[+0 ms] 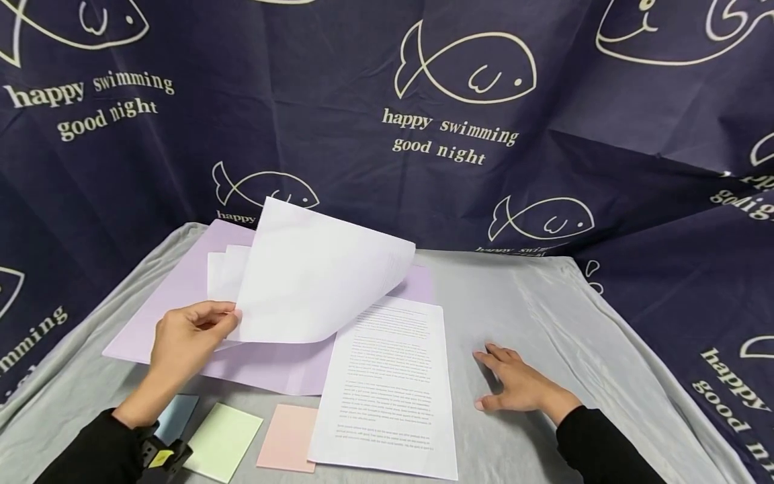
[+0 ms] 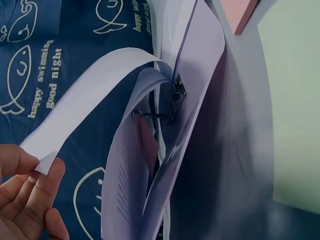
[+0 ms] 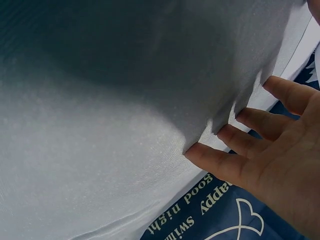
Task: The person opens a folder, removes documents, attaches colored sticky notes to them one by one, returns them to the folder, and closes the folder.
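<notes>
My left hand (image 1: 190,339) pinches the edge of a white paper sheet (image 1: 320,275) between thumb and fingers. The sheet is lifted and bowed above an open light purple folder (image 1: 151,316). In the left wrist view the sheet (image 2: 90,95) curves down toward a black metal clip (image 2: 176,97) inside the folder, with other printed pages beside it. A printed page (image 1: 387,383) lies flat over the folder's right part and the tablecloth. To the right of that page, my right hand (image 1: 517,380) has its fingers spread, fingertips at the grey cloth (image 3: 100,165), holding nothing.
Along the front lie a blue pad (image 1: 177,417), a pale green pad (image 1: 224,440) and a pink pad (image 1: 287,437), the pink one partly under the printed page. A dark blue curtain (image 1: 351,134) with fish drawings hangs behind the table.
</notes>
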Demonstrator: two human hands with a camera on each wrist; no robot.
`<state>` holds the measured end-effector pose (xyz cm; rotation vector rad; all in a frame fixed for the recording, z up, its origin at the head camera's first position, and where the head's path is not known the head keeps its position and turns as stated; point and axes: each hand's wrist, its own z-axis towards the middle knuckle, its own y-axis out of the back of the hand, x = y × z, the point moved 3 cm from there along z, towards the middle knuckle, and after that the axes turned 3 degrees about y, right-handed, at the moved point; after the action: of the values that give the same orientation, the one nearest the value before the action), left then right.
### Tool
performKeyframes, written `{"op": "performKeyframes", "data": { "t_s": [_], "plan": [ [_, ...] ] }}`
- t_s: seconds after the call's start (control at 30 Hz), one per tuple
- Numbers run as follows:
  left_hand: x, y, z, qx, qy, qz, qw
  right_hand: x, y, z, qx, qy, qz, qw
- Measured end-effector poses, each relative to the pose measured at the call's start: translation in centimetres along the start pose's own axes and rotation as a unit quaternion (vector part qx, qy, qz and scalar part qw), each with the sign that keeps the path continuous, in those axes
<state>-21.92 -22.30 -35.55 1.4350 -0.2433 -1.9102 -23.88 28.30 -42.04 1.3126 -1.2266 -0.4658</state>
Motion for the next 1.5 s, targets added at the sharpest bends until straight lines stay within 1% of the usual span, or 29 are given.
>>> {"op": "performKeyframes", "data": {
  "t_s": [0.2,0.43,0.6,0.67,0.77,0.87,0.93,1.07,1.13,1.23,1.4,1.5],
  "plan": [
    [0.6,0.7,0.3,-0.010,0.025,0.011,0.9996,-0.1,0.0,0.0,0.000,0.003,-0.006,1.000],
    [1.3,1.3,0.6,-0.035,0.054,0.019,0.9977,-0.1,0.0,0.0,0.000,0.006,-0.003,1.000],
    [1.7,1.7,0.7,-0.046,0.071,0.027,0.9960,0.0,0.1,0.0,-0.001,0.011,-0.004,1.000],
    [1.8,1.8,0.8,-0.045,0.075,0.034,0.9956,0.0,0.1,0.1,-0.002,0.012,-0.003,1.000],
    [2.0,2.1,0.8,-0.031,0.075,0.053,0.9953,0.1,0.1,0.1,-0.004,0.015,-0.005,1.000],
    [2.1,2.2,0.7,-0.008,0.066,0.075,0.9950,0.1,0.1,0.0,-0.006,0.015,-0.007,1.000],
    [2.2,2.2,0.6,-0.002,0.048,0.094,0.9944,0.1,0.1,0.0,-0.006,0.013,-0.007,1.000],
    [2.2,2.1,0.6,-0.009,-0.004,0.131,0.9913,0.2,0.1,0.0,-0.004,0.008,-0.006,1.000],
    [2.2,2.1,0.6,-0.013,-0.022,0.144,0.9892,0.2,0.2,0.0,-0.003,0.006,-0.004,1.000],
    [2.3,2.1,0.5,-0.010,-0.021,0.153,0.9880,0.2,0.2,0.0,-0.002,0.006,-0.002,1.000],
    [2.3,2.2,0.4,-0.002,-0.008,0.157,0.9876,0.2,0.1,0.1,0.000,0.004,-0.001,1.000],
    [2.2,2.2,0.4,0.000,-0.011,0.159,0.9873,0.1,0.1,0.1,0.000,0.003,0.000,1.000]
  ]
}}
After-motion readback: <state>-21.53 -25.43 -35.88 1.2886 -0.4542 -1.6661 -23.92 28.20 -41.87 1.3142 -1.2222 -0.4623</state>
